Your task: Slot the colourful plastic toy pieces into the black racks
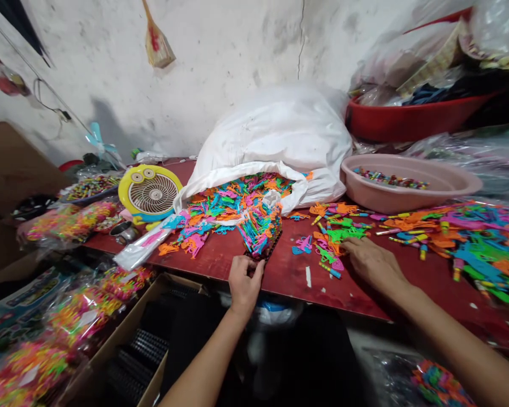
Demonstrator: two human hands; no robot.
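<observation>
The dark rack (275, 244) looks nearly full of bright plastic pieces (258, 226), left hand (244, 282) pinching its near end on the red table (288, 285); right hand (373, 263) meets loose green pieces (348, 233), grip unclear; a big heap (483, 226) lies loose beyond.

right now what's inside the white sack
At the open mouth of the sack, plastic pieces show: orange, blue, pink, green, some out on the table. Anything deeper is covered, so I can't tell.

Cracked, smudged white wall (246, 51) behind a red table (288, 282)
</observation>
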